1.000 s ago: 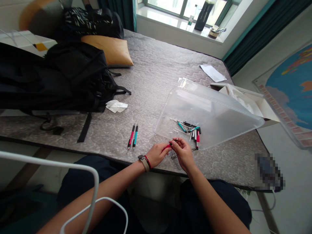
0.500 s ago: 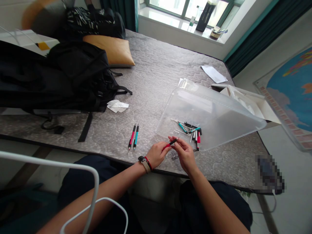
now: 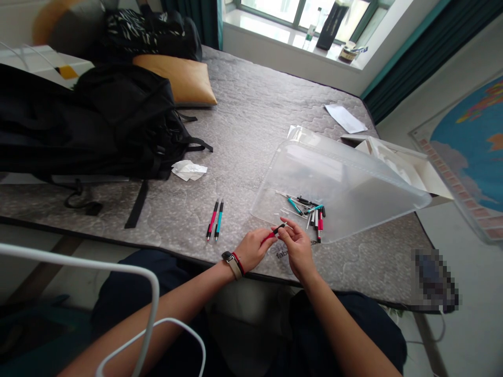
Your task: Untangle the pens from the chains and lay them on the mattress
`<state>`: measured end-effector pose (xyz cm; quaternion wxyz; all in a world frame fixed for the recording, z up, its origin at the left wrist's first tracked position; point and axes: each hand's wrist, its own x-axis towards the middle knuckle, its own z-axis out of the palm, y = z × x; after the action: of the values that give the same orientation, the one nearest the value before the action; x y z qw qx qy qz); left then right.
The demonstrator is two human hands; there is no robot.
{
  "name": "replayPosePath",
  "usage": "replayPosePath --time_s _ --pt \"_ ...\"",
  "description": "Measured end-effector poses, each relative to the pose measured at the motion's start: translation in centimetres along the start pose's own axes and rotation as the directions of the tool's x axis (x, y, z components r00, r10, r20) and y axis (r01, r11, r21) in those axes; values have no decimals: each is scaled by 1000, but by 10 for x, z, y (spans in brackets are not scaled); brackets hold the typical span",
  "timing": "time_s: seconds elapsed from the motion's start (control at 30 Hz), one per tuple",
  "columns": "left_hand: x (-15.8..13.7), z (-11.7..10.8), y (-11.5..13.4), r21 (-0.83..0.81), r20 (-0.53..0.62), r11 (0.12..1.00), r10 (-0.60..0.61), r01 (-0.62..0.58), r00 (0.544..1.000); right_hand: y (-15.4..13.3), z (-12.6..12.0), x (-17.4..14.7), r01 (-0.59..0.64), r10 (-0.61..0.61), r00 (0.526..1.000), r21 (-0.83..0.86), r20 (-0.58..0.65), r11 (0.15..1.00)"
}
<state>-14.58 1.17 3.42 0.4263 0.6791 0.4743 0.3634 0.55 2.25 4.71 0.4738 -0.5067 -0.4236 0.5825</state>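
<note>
With my left hand [image 3: 252, 248] I grip a red pen [image 3: 269, 236], its black end slanting up to my right hand [image 3: 299, 251], whose curled fingers sit by that end; I cannot tell whether they pinch it. Left of both hands, a pink pen [image 3: 212, 220] and a blue pen [image 3: 219, 220] lie side by side on the mattress [image 3: 243, 141]. Just beyond my right hand, pen parts [image 3: 315, 217] lie jumbled at a clear tub's [image 3: 298, 167] near end.

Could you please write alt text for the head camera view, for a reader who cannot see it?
A person's left grip holds a red and black pen, the right grip at its black end, over a gray mattress. Left of them lie a red pen and a blue pen; to the right, a clear tray holds loose pen parts.
</note>
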Motion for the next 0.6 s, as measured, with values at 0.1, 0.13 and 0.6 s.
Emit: replayPosePath --time_s 0.1,0.13,0.6 --pt "0 1 2 -278 104 948 -130 154 986 2 -8 4 7 -8 999 -35 -42 999" --pt "0 0 2 -402 161 890 -163 216 973 2 -11 6 1 -4 998 -54 -55 999" --pt "4 -4 -3 -799 315 512 -91 315 945 -10 -19 5 -1 87 937 -248 337 969"
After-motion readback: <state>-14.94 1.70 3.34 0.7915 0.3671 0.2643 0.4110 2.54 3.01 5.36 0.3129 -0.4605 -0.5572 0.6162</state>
